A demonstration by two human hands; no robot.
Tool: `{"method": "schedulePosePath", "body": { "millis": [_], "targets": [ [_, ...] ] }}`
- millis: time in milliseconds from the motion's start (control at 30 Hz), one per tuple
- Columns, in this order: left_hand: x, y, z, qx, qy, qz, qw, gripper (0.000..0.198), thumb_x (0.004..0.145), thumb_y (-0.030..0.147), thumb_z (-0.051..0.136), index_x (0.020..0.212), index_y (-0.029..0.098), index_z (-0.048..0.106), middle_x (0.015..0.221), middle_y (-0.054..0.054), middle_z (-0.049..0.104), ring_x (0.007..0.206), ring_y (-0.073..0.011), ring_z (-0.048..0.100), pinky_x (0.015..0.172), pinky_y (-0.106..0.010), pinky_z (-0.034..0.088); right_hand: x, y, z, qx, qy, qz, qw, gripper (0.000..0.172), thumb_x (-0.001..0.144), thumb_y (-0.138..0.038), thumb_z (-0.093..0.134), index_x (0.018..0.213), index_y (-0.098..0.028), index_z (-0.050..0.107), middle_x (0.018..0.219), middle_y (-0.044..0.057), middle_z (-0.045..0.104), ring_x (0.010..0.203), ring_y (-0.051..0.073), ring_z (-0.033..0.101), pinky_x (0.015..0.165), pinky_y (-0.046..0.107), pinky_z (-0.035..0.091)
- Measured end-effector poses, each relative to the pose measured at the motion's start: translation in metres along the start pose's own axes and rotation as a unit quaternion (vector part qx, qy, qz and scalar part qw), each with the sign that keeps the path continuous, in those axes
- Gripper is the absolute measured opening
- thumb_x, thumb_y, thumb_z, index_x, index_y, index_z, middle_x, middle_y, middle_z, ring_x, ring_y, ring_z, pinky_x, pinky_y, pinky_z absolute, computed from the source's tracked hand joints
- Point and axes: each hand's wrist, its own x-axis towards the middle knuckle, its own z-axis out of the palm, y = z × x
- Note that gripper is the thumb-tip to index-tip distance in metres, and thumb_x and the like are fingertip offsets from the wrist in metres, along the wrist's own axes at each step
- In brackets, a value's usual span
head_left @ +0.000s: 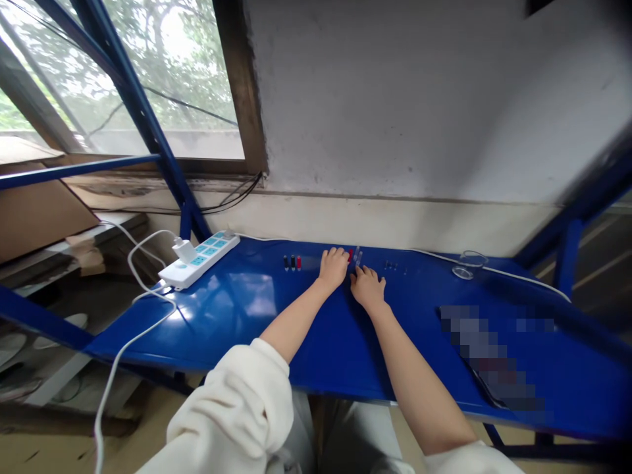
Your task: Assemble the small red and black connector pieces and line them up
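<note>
My left hand (334, 266) is over the blue table, its fingers curled down; whatever they hold is hidden. Right at its fingertips stands a small red tube (350, 255), which the hand seems to touch. Close beside that are small clear tubes (358, 255). Just below the clear tubes rests my right hand (368, 286), palm down with the fingers somewhat spread; I see nothing in it. To the left of my left hand, two small black tubes (293, 263) and another red tube (299, 263) stand upright in a row.
Several tiny clear pieces (390, 265) lie right of my hands. A clear glass cup (467, 265) stands farther right, by a white cable. At the left is a white power strip (200, 260) with a plug in it. A dark, pixelated object (486, 359) lies at the front right.
</note>
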Motion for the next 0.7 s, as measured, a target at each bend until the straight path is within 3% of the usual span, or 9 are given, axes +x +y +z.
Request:
{"method": "schedulePosePath", "body": {
  "millis": [133, 300, 467, 567, 700],
  "targets": [
    [-0.006, 0.000, -0.008, -0.023, 0.015, -0.009, 1.000, 0.019, 0.084, 0.019, 0.039, 0.089, 0.015, 0.057, 0.091, -0.009, 0.059, 0.091, -0.0215, 0.048, 0.081, -0.036, 0.033, 0.002, 0.001, 0.003, -0.004, -0.013, -0.008, 1.000, 0.046, 0.088, -0.035, 0.029, 0.128, -0.017, 0.041, 0.136, 0.013, 0.035, 0.126, 0.027, 0.024, 0.096, 0.059, 0.015],
    [-0.027, -0.007, -0.024, -0.143, 0.072, -0.060, 0.985, 0.010, 0.079, 0.020, 0.049, 0.080, 0.017, 0.058, 0.083, -0.005, 0.061, 0.082, -0.0176, 0.051, 0.076, -0.031, 0.038, 0.007, 0.002, 0.008, 0.004, -0.028, -0.001, 1.000, 0.050, 0.088, -0.039, 0.025, 0.132, -0.018, 0.035, 0.140, 0.011, 0.029, 0.129, 0.026, 0.019, 0.097, 0.061, 0.011],
    [-0.051, -0.015, -0.034, -0.302, 0.128, -0.160, 0.931, 0.010, 0.072, 0.023, 0.056, 0.078, 0.017, 0.061, 0.076, -0.003, 0.063, 0.064, -0.0122, 0.051, 0.063, -0.026, 0.042, 0.011, 0.003, 0.012, 0.005, -0.044, 0.003, 0.999, 0.052, 0.088, -0.040, 0.021, 0.134, -0.018, 0.031, 0.141, 0.011, 0.025, 0.130, 0.026, 0.015, 0.098, 0.061, 0.008],
    [-0.059, -0.019, -0.029, -0.376, 0.130, -0.215, 0.892, 0.012, 0.069, 0.027, 0.060, 0.075, 0.016, 0.062, 0.072, -0.003, 0.064, 0.058, -0.0103, 0.050, 0.059, -0.025, 0.042, 0.013, 0.003, 0.014, -0.002, -0.043, 0.003, 0.999, 0.053, 0.088, -0.042, 0.019, 0.135, -0.018, 0.030, 0.141, 0.011, 0.024, 0.130, 0.026, 0.015, 0.098, 0.061, 0.008],
    [-0.061, -0.024, -0.018, -0.430, 0.153, -0.238, 0.857, 0.018, 0.068, 0.030, 0.061, 0.076, 0.015, 0.062, 0.072, -0.004, 0.063, 0.058, -0.0100, 0.052, 0.059, -0.024, 0.044, 0.013, 0.004, 0.013, 0.003, -0.041, 0.001, 0.999, 0.052, 0.089, -0.041, 0.017, 0.134, -0.019, 0.031, 0.140, 0.011, 0.027, 0.130, 0.026, 0.016, 0.098, 0.061, 0.008]
  ]
}}
